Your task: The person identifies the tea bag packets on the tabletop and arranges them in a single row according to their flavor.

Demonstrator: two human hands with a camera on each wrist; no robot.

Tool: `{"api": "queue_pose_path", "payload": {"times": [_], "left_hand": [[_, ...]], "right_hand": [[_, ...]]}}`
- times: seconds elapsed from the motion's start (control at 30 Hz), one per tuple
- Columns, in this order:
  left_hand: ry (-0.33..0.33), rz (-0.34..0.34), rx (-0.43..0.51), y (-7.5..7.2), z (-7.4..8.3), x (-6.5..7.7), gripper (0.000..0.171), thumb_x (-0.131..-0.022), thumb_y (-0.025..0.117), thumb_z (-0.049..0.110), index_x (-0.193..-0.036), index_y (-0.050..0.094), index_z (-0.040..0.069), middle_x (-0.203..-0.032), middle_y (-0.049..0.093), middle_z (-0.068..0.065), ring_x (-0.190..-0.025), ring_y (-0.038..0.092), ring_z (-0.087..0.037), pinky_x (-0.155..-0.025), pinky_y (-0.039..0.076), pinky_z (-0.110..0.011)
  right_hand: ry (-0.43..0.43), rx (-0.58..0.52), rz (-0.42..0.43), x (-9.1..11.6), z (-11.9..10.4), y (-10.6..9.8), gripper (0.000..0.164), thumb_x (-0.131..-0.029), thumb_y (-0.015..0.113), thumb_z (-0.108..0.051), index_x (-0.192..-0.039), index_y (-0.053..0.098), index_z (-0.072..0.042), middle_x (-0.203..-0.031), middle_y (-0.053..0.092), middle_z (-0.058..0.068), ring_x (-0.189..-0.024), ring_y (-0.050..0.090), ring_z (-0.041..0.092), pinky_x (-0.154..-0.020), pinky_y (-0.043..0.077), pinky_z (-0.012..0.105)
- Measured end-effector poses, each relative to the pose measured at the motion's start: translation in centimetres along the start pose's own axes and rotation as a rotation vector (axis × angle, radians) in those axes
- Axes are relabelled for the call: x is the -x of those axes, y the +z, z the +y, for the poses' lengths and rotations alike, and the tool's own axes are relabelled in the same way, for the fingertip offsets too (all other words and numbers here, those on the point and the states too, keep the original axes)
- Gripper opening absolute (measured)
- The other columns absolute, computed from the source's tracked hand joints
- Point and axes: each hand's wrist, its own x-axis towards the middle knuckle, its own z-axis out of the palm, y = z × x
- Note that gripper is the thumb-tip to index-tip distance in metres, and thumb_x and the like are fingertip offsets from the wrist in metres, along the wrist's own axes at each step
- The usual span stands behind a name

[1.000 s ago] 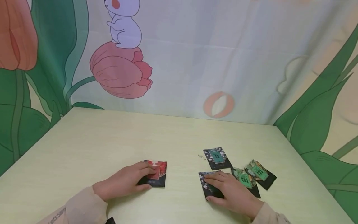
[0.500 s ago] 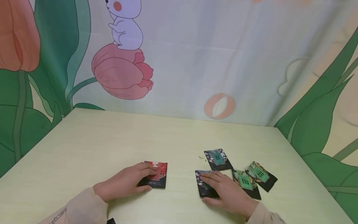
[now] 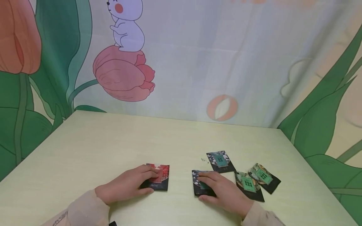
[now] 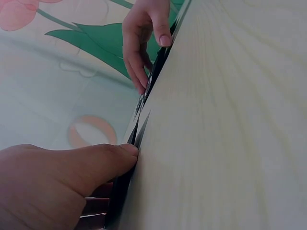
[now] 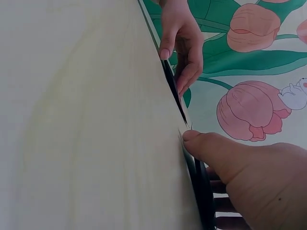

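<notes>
My left hand rests on a small flat packet with a red printed top and a black lower part. Its fingers lie across the packet's left side, thumb along the near edge. To the right, my right hand presses a dark packet with white blossoms against the table, covering much of it. In the left wrist view the thumb touches the packet's edge. The right wrist view has the other thumb at the blossom packet's edge, fingers mostly hidden behind.
Behind the right hand lies another blossom packet with a teal label. Two green-labelled packets overlap at the right. Small dark specks mark the pale table. A black corner shows by the left sleeve. A printed curtain hangs behind.
My right hand has slid the blossom packet leftward and slightly away, closer to the red packet, and turned it straighter. The left hand and the other packets have stayed in place.
</notes>
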Motion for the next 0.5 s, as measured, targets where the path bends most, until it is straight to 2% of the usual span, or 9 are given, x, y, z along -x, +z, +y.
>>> {"api": "queue_pose_path", "payload": {"times": [0.2, 0.5], "left_hand": [[0.012, 0.008, -0.004, 0.0, -0.2, 0.0, 0.043, -0.088, 0.068, 0.037, -0.125, 0.061, 0.017, -0.133, 0.055, 0.000, -0.125, 0.053, -0.019, -0.099, 0.050, -0.037], [0.009, 0.007, -0.008, -0.1, -0.1, 0.0, 0.043, -0.088, 0.068, 0.037, -0.125, 0.061, 0.017, -0.130, 0.055, 0.001, -0.121, 0.054, -0.017, -0.099, 0.051, -0.037]], "right_hand": [[-0.034, 0.017, 0.028, -0.8, -0.5, 0.3, 0.066, -0.088, 0.050, -0.065, -0.135, 0.056, -0.018, -0.140, 0.053, -0.001, -0.129, 0.050, 0.018, -0.105, 0.045, 0.041], [-0.046, 0.000, 0.037, -1.9, -1.0, 0.8, 0.063, -0.088, 0.053, -0.062, -0.134, 0.057, -0.019, -0.138, 0.056, -0.002, -0.128, 0.050, 0.021, -0.110, 0.039, 0.046]]}}
